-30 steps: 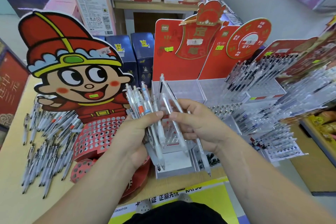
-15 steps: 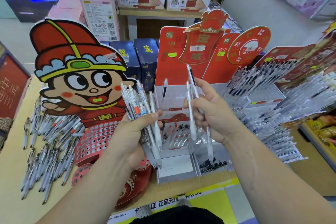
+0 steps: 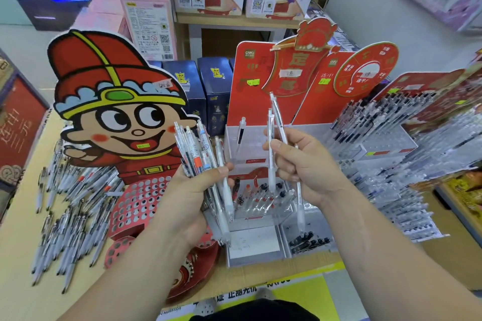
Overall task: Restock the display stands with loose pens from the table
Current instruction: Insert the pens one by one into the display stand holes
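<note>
The clear display stand (image 3: 258, 143) with a red back board is standing in the middle of the table (image 3: 18, 255), close to its near edge. Its upper tier is holding one pen (image 3: 241, 134), which is leaning a little, and its lower tier is carrying a short row of pens (image 3: 263, 195) with red and black parts. Its front tray (image 3: 320, 229) is keeping small black pieces (image 3: 310, 242) that I cannot identify. Just to the right, a second clear stand (image 3: 399, 138) is carrying many rows of dark pens. To the left, a red perforated stand (image 3: 140, 203) is showing rows of round holes under a cardboard cartoon figure (image 3: 117, 112). The left hand (image 3: 190, 198) is gripping a fanned bundle of pens (image 3: 194, 156), tips pointing down, with the thumb lying across them. The right hand (image 3: 307, 167) is pinching a few white pens (image 3: 277, 117) almost upright in front of the clear display stand. The two hands are staying near each other, not touching. Loose pens (image 3: 70, 211) are lying in heaps on the left part of the table, reaching toward its left edge. Blue boxes (image 3: 216, 86) are standing along the far edge, and a pink box (image 3: 148, 15) and a shelf (image 3: 234, 19) with purple and white cartons are rising behind them. Bare wood is showing at the near left corner, between the loose pens and the near edge.
</note>
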{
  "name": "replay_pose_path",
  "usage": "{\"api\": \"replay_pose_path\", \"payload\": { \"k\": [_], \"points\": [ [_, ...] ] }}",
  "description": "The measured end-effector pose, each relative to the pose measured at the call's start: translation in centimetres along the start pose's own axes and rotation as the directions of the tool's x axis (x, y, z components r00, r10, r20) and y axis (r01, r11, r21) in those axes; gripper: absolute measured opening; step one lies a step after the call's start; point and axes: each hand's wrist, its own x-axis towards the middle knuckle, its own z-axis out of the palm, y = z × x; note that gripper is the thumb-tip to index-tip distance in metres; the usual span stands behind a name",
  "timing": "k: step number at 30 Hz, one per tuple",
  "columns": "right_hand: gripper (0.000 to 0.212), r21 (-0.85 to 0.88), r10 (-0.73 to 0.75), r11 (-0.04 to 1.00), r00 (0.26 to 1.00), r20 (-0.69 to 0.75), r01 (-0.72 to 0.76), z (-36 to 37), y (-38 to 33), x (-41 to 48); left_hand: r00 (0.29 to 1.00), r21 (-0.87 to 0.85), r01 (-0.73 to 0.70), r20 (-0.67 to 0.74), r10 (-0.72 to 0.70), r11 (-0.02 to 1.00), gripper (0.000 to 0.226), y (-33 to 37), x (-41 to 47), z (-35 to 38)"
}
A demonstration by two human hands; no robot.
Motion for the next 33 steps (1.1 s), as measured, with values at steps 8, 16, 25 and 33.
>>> {"api": "replay_pose_path", "payload": {
  "k": [8, 16, 25, 33],
  "points": [
    [0.01, -0.188, -0.173, 0.97, 0.981, -0.083, 0.155, 0.1, -0.8, 1.9, 1.0, -0.001, -0.013, -0.018, 0.013, 1.0, 0.064, 0.1, 0.2, 0.4],
    [0.013, -0.323, -0.344, 0.899, 0.933, -0.103, 0.296, 1.7, -1.0, 3.5, 0.999, 0.008, -0.03, -0.027, 0.03, 1.0, 0.063, 0.2, 0.1, 0.1],
    [0.008, -0.29, -0.335, 0.91, 0.938, -0.093, 0.297, 2.1, -0.8, 4.1, 0.999, 0.004, -0.023, -0.038, 0.023, 1.0, 0.069, 0.1, 0.5, -0.2],
    [0.011, -0.413, -0.349, 0.858, 0.936, -0.036, 0.304, 2.1, 1.1, 3.8, 0.998, -0.026, -0.011, -0.055, 0.009, 1.0, 0.073, 0.2, 0.5, -0.4]
  ]
}}
